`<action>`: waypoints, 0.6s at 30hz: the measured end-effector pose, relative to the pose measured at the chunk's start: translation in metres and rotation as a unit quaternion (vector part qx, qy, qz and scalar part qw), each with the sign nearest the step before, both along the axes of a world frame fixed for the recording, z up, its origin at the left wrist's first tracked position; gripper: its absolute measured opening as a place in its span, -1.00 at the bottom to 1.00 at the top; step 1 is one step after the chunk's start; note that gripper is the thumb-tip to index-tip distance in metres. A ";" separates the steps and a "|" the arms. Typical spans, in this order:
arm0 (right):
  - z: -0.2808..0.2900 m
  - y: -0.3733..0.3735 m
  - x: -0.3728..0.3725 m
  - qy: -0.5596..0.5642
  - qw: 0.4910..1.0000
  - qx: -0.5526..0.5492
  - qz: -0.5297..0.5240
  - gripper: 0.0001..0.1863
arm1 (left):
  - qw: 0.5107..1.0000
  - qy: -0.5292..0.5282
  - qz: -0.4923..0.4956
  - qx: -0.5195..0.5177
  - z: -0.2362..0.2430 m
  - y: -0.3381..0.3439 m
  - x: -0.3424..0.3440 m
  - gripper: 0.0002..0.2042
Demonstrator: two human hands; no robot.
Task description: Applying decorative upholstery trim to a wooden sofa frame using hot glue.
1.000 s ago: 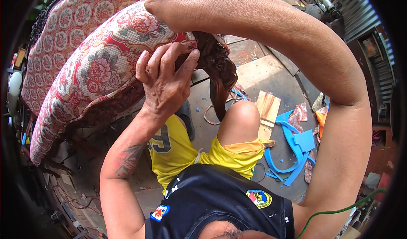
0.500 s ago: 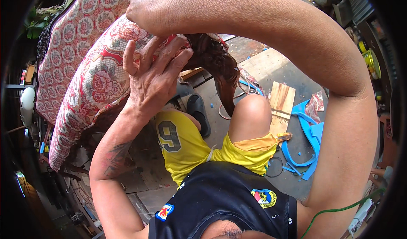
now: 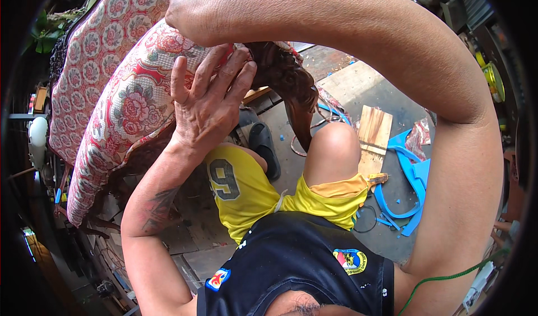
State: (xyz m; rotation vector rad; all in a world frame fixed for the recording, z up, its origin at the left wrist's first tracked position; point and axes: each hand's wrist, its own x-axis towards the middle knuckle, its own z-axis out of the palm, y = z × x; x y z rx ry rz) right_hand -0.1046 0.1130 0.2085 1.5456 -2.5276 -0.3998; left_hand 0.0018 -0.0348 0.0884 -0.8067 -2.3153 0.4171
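Pale wood: I see pale boards on the floor, right of the left hand.
Blue pieces: I make out curved blue strips farther right of that hand.
Leaves: green plants, well up and left of it.
White shape: a rounded white object far left of it; I can't tell its kind.
Green line: a cord, low and far right.

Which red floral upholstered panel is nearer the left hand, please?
The bulging red large-flowered fabric panel by the left hand; the red medallion-patterned fabric panel lies farther.
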 end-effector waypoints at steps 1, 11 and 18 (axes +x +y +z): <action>0.000 0.002 0.001 0.000 1.000 0.001 -0.001 -0.73 | 1.000 0.007 -0.002 -0.019 0.001 -0.001 0.000 -0.60; 0.008 0.003 0.006 0.000 1.000 0.011 -0.003 -0.70 | 1.000 0.008 0.007 -0.008 -0.004 0.001 -0.001 -0.66; 0.012 -0.002 0.008 -0.006 1.000 0.020 -0.005 -0.68 | 0.998 -0.037 0.016 0.049 0.003 0.001 0.001 -0.61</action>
